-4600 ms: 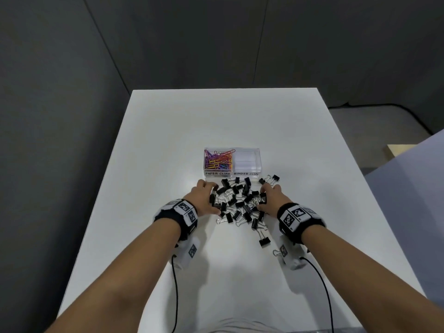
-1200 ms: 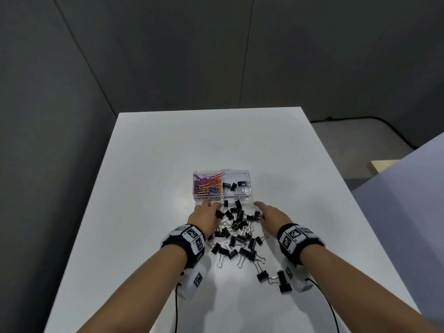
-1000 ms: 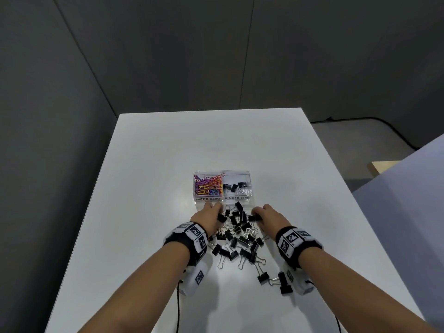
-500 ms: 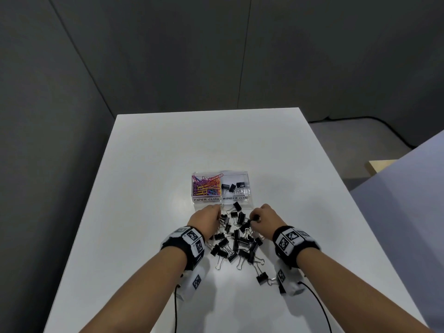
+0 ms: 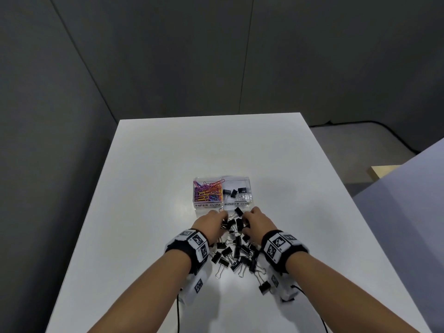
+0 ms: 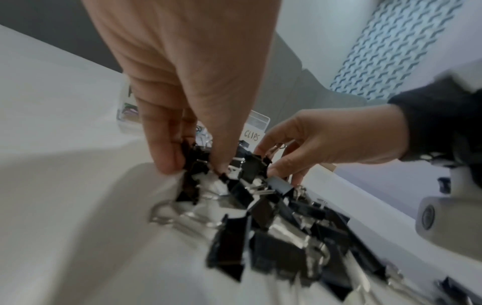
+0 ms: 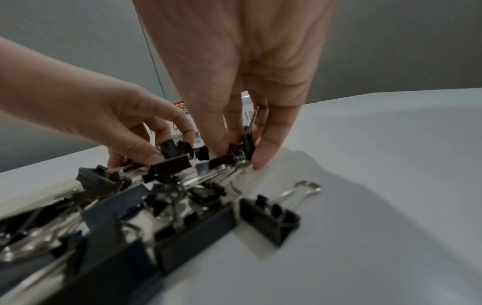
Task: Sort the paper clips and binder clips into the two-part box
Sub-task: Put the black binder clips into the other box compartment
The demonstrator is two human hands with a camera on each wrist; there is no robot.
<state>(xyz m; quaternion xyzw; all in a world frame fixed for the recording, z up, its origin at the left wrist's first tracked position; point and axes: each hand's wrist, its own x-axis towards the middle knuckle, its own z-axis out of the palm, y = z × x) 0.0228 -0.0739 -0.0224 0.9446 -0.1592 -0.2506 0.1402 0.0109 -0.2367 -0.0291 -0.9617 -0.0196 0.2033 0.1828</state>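
Observation:
The clear two-part box [image 5: 249, 197] stands mid-table; its left part holds coloured paper clips [image 5: 207, 194], its right part a few black binder clips [image 5: 234, 193]. Just in front lies a pile of black binder clips [image 5: 236, 248]. Both hands are at the pile's far end, close to the box front. My left hand [image 5: 222, 217] pinches binder clips [image 6: 193, 160] between thumb and fingers. My right hand [image 5: 247, 216] pinches binder clips [image 7: 247, 144] in curled fingertips. How many clips each hand holds is hidden.
One binder clip [image 5: 264, 288] lies apart by my right wrist. The white table [image 5: 149, 212] ends close on both sides, with dark walls behind. A pale raised surface [image 5: 408, 200] stands off the table's right edge. Thin cables [image 5: 178, 316] trail from the wrist cameras.
Since the oldest frame a few binder clips have landed in the box's right part. In the last second both hands drew together at the pile's far end and curled onto clips.

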